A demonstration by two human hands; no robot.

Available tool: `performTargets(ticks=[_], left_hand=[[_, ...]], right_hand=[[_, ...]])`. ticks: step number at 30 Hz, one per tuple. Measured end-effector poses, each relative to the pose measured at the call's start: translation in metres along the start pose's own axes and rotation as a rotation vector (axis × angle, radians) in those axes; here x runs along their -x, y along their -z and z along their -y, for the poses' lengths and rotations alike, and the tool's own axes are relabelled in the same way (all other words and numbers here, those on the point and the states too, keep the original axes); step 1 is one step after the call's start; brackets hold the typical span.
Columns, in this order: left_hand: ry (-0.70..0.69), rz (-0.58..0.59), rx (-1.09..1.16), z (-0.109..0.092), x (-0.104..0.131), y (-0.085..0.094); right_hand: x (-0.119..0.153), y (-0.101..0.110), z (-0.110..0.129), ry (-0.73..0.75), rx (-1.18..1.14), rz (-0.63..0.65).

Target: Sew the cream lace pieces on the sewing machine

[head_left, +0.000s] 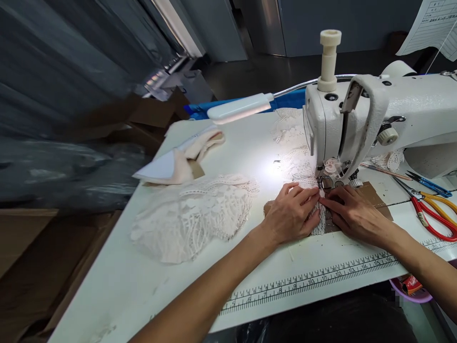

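Note:
A white sewing machine [321,128] stands over a strip of white lace fabric [319,224], which runs under its presser foot [325,182]. Close to the foot, my left hand [293,212] lies over the lace with bent fingers, pinching it against the bed. My right hand [348,209] meets it from the other side, thumb and fingers closed at the lace edge near the needle. The fingertips of both hands almost touch. More lace [293,131] spreads behind the needle area. A pale fabric flower [332,166] sits on the machine head. The needle tip is hidden.
Left of my hands lies a heap of lace pieces [200,214], with folded cream fabric [178,162] behind it. Red-handled scissors [424,209] and blue snips [430,183] rest at the right. A lamp [241,107] overhangs the table. A printed ruler [314,283] borders its front edge.

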State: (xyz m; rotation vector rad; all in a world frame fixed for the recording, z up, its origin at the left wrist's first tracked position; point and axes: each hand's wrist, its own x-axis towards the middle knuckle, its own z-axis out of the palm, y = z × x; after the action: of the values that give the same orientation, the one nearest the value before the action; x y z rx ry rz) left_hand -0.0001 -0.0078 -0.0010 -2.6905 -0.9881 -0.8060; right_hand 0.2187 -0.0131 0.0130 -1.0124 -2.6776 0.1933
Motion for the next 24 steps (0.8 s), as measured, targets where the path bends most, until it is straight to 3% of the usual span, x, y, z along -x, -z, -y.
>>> performTargets(ticks=[12, 19, 24], left_hand=[[0.121, 0.108, -0.015, 0.0, 0.0, -0.005], [0.151, 0.047, -0.032, -0.001, -0.002, -0.012], [0.204, -0.031, -0.032, 0.023, -0.016, -0.009]], right_hand=[[-0.011, 0.002, 0.001, -0.049, 0.025, 0.028], [-0.007, -0.004, -0.005, -0.01, -0.023, -0.043], [-0.009, -0.005, -0.005, -0.043, -0.038, -0.05]])
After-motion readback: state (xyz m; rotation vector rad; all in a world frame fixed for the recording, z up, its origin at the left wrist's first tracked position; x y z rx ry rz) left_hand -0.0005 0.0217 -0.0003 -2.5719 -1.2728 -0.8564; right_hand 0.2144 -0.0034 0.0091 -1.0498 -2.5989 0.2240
